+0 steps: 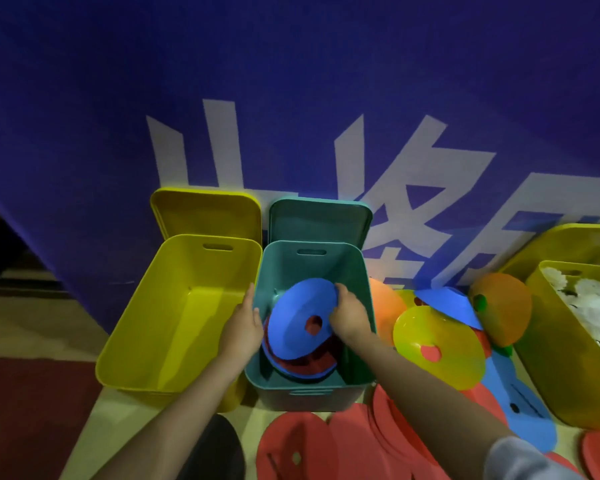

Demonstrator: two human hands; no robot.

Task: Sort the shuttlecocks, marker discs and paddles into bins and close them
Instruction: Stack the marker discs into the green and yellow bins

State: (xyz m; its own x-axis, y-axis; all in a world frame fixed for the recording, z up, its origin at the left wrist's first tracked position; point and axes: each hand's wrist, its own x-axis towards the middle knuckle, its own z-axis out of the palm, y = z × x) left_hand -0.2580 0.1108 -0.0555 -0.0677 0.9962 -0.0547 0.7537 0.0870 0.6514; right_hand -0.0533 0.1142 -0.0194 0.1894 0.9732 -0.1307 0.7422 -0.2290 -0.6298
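Observation:
A blue marker disc [298, 317] with a centre hole tilts inside the teal bin [357, 268], on top of a stack of red and blue discs [305, 367]. My right hand [349, 315] grips the blue disc's right edge. My left hand [245, 323] rests on the teal bin's left rim with its fingers over the edge. Loose discs lie to the right: a yellow one [440, 348], orange ones [503, 308] and a blue one [447, 301]. Red paddles [326, 445] and a blue paddle [523, 410] lie on the floor in front. White shuttlecocks [589, 306] fill the yellow bin on the right [548, 358].
An empty yellow bin [160, 306] stands left of the teal one. A yellow lid [205, 213] and a teal lid [319, 220] lean upright behind their bins against a blue banner with white characters. A dark red mat [32, 410] covers the floor at lower left.

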